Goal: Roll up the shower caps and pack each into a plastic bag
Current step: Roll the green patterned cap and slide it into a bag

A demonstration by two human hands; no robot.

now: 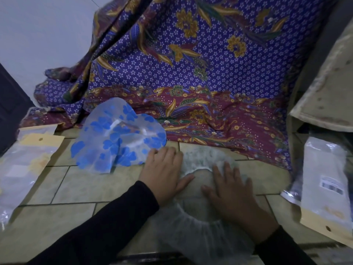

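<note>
A clear shower cap [202, 234] with an elastic rim lies spread flat on the tiled floor in front of me. My left hand [164, 175] rests palm down on its left part, fingers apart. Just to the right, my right hand [233, 194] presses flat on its right side. Neither hand grips anything. A second shower cap [116, 138], clear with blue flowers, lies crumpled to the upper left, just beyond my left hand. Plastic bags with yellow card headers [28, 155] lie at the far left.
A purple and maroon patterned cloth [200, 73] hangs behind the work area and spills onto the floor. More packaged bags [324, 180] lie at the right. A pale worn board [328, 88] leans at the upper right. The tiled floor [76, 192] shows between things.
</note>
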